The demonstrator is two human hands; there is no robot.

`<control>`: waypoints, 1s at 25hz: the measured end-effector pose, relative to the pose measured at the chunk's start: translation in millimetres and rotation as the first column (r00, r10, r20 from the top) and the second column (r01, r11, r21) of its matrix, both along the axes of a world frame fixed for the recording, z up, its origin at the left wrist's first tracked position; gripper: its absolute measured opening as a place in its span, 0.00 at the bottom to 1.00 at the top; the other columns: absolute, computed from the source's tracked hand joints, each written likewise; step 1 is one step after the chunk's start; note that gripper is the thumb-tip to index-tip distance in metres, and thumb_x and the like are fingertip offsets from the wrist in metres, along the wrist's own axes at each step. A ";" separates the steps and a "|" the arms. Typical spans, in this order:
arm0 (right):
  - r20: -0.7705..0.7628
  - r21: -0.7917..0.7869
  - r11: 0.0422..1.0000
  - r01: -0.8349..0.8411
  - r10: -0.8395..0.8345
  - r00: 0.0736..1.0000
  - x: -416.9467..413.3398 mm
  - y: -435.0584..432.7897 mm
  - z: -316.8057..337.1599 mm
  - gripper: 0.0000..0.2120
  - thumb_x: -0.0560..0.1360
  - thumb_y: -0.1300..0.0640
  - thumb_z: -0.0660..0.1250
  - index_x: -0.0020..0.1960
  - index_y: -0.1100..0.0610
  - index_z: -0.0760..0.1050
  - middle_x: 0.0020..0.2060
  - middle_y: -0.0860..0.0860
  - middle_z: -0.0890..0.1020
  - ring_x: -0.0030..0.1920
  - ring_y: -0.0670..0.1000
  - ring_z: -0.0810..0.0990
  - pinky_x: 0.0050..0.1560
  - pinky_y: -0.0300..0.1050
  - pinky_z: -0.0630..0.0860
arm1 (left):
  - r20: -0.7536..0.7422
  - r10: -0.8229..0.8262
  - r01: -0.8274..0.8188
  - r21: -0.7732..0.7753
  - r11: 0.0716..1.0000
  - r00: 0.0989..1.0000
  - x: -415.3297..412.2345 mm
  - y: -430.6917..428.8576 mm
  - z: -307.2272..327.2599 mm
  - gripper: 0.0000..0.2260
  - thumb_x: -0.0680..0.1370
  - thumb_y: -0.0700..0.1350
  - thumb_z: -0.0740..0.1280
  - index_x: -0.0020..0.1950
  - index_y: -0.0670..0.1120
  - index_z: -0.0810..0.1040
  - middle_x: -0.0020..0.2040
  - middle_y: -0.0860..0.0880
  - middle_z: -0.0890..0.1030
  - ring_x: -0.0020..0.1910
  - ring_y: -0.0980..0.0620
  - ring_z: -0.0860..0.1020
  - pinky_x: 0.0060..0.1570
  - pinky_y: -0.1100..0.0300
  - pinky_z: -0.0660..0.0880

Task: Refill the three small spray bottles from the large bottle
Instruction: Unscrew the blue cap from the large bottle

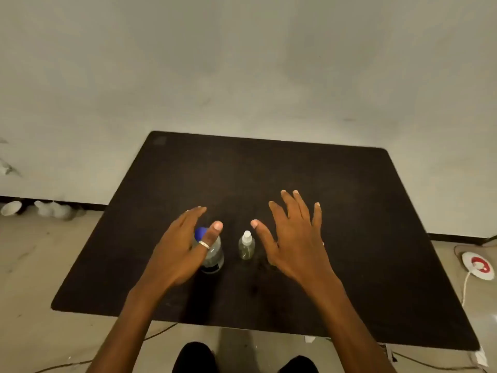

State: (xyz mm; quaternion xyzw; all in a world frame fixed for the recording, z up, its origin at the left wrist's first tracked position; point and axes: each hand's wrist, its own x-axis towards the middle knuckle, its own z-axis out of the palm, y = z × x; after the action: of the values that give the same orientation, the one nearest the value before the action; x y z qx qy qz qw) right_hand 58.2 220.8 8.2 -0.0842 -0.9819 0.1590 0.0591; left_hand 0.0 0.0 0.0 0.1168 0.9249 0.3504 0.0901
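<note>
A: Hovering above the dark tabletop (349, 211), both hands are spread with palms down. The left hand (180, 251) is held over the large bottle (213, 255), fingers extended and apart, its grip closed on nothing; a ring (205, 244) sits on the thumb. Whether the palm touches the bottle cannot be told from this view.

B: And the bottle itself?

A: It stands upright, clear-walled, with a blue cap (199, 234) partly hidden behind the thumb. It lies toward the near edge of the tabletop, left of centre.

B: Which small bottles are visible?

A: One small spray bottle (246, 247), clear with a white nozzle, stands upright just beside the large bottle on its right, apart from it. It sits between the two thumbs and neither hand touches it. A small white sliver shows at the right edge of the right hand (295, 243); what it belongs to cannot be told.

B: State of the right hand?

A: Fingers fanned wide, its grip apart and holding nothing, above the tabletop to the right of the spray bottle.

B: Surroundings?

A: A pale wall (242, 63) rises behind the far edge; a white and red round object (478, 265) with a cord lies on the floor (40, 265) beyond the right edge.
</note>
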 end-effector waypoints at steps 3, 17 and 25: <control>-0.128 0.041 0.998 -0.049 0.053 0.990 4.3 -8.1 -24.3 0.26 0.80 0.36 0.53 0.65 0.52 0.74 0.66 0.50 0.76 0.71 0.50 0.68 0.76 0.60 0.52 | -0.019 0.041 -0.036 0.237 0.971 0.999 11.5 -3.0 -28.7 0.34 0.73 0.70 0.62 0.75 0.57 0.64 0.72 0.57 0.69 0.67 0.59 0.68 0.67 0.55 0.66; -0.483 -0.031 0.991 -0.127 0.097 0.870 44.5 -49.9 -45.5 0.16 0.78 0.43 0.61 0.57 0.51 0.79 0.55 0.46 0.81 0.55 0.46 0.78 0.54 0.45 0.77 | -0.181 0.053 0.038 0.467 0.884 0.982 30.3 -19.6 -110.0 0.30 0.71 0.55 0.76 0.69 0.62 0.66 0.61 0.64 0.76 0.59 0.63 0.76 0.60 0.61 0.74; -0.370 -0.021 0.979 -0.204 0.182 0.911 34.6 -64.2 -34.9 0.17 0.77 0.45 0.65 0.62 0.51 0.78 0.55 0.47 0.82 0.53 0.47 0.80 0.54 0.47 0.79 | -0.206 0.134 0.002 0.553 0.833 0.969 30.6 -8.8 -115.2 0.42 0.69 0.57 0.77 0.76 0.53 0.60 0.71 0.54 0.71 0.66 0.55 0.71 0.64 0.59 0.71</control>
State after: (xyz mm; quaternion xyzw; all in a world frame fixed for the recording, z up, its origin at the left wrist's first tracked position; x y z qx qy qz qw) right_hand 92.9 156.6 -26.8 0.0425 -0.9520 0.2059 0.2224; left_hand 30.6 -8.8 -115.2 0.1465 0.7928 0.5874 -0.0699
